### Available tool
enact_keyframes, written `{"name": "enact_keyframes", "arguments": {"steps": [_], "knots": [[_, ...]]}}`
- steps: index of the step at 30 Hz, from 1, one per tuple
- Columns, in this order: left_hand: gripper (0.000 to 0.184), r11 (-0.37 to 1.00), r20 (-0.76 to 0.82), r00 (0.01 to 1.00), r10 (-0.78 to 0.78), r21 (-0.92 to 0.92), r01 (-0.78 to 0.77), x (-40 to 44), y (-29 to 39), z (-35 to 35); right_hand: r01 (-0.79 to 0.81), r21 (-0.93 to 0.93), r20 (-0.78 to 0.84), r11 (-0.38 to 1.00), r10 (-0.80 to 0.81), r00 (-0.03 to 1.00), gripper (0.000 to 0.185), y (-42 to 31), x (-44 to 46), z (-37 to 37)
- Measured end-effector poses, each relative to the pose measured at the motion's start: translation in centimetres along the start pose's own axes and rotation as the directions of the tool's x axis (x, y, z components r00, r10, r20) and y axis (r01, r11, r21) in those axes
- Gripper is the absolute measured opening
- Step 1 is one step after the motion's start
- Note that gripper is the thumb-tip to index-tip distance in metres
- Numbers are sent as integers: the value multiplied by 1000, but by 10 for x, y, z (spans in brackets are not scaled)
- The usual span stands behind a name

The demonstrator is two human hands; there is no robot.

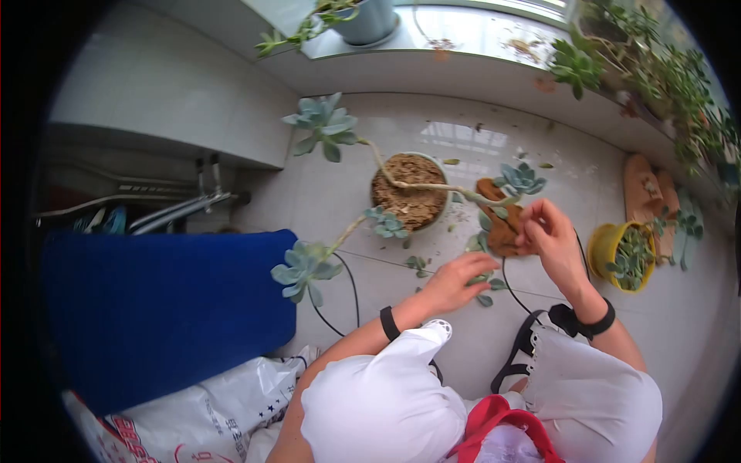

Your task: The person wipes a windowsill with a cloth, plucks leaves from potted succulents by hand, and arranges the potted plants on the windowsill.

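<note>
A round pot [409,193] filled with brown chips stands on the tiled floor, with long bare succulent stems reaching out of it to blue-green rosettes. One rosette [521,179] lies right of the pot, above a brown glove-like item [503,228]. My right hand [546,231] is over the right edge of that brown item, its thumb and fingertips pinched together; whatever may be between them is too small to make out. Lower down, my left hand [461,282] hovers palm down beside loose succulent pieces [485,287], its fingers extended.
A yellow pot [621,256] and pink slippers [642,193] stand at the right. The blue padded board [170,309] and white bags [231,401] lie at the left. Potted plants [367,19] line the ledge; black cables cross the floor.
</note>
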State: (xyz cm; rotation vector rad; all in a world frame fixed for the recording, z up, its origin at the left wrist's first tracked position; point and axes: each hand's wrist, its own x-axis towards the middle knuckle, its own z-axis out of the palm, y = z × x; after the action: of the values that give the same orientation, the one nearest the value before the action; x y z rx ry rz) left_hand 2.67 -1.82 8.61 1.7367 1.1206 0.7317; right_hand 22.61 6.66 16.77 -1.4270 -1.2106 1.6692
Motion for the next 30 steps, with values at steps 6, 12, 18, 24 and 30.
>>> {"name": "enact_keyframes", "arguments": {"steps": [6, 12, 18, 24, 30], "knots": [[32, 958, -25, 962, -273, 85, 274, -77, -24, -47, 103, -542, 587, 834, 287, 757, 11, -44, -32, 6], [25, 865, -403, 786, -468, -26, 502, -170, -88, -174, 95, -353, 639, 931, 166, 751, 14, -95, -47, 43], [41, 904, -487, 779, -395, -356, 235, -79, -41, -283, 220, -235, 539, 947, -61, 840, 16, -75, -20, 97], [72, 949, -375, 911, -171, -312, 49, 4, -28, -301, 503, -172, 146, 847, -484, 863, 52, -51, 75, 184], [72, 918, -78, 952, -295, -300, 260, 35, -36, -325, 348, -295, 239, 890, -284, 928, 120, -54, 140, 219]]}}
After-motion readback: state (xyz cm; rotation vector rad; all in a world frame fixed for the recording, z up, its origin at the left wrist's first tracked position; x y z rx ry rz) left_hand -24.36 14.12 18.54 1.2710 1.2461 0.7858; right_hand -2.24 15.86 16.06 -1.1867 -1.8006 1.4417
